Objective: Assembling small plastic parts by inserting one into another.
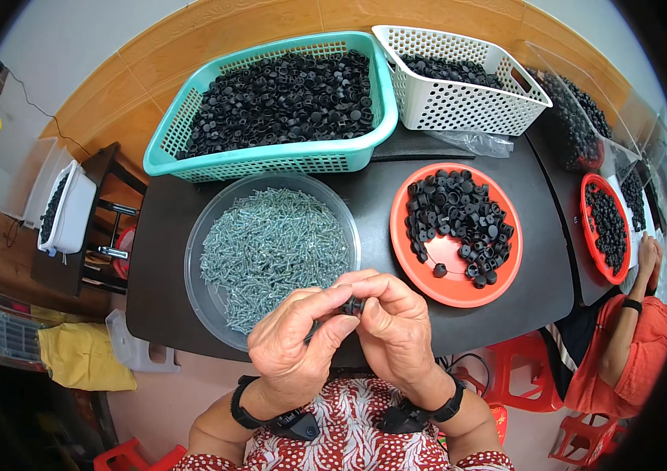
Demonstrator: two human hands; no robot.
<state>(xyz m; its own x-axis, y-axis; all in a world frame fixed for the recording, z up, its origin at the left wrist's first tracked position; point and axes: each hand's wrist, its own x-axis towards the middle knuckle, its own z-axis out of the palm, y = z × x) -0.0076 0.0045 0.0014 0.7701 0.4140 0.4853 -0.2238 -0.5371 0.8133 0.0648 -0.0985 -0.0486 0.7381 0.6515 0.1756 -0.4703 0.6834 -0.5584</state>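
My left hand [296, 339] and my right hand [398, 334] meet in front of me, at the table's near edge. Both are closed, their fingertips pinching a small black plastic cap [353, 306] between them. The fingers cover most of it. Just beyond my left hand stands a clear round tub [195, 263] heaped with silvery screws [275, 247]. To the right of my hands lies a round red plate [445, 292] with a pile of small black plastic caps [459, 208], which leaves a bare patch at its near left.
Behind stand a teal basket [271, 161] and a white perforated basket [467, 106], both holding black caps. A clear bag [475, 143] lies by the white one. At right, a person in red [624, 353] sits near another red plate [589, 235]. Red stools [526, 377] stand below.
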